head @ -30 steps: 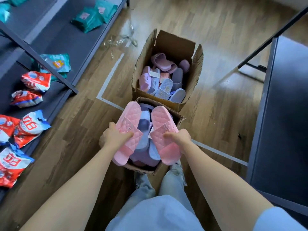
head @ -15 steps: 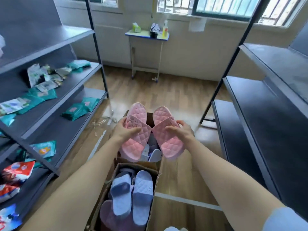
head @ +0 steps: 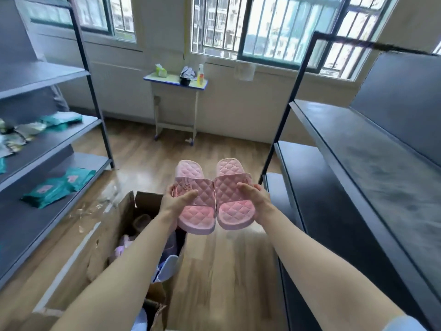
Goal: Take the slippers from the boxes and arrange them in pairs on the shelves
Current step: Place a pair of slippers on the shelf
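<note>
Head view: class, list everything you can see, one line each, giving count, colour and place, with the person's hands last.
slippers: two, pink, held side by side at centre.
box: one clear, brown, floor lower left, more slippers inside.
left shelves: one rack, grey, left.
right shelves: one rack, dark, right.
packets: several, teal, left shelves.
windows: two, barred, back wall.
desk: one, white, under windows.
bottle: one, yellow, on desk.
left hand: grips one slipper.
right hand: grips the other.

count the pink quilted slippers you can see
2: the left slipper in the left hand, the right slipper in the right hand, side by side. More may be hidden in the box.
</note>
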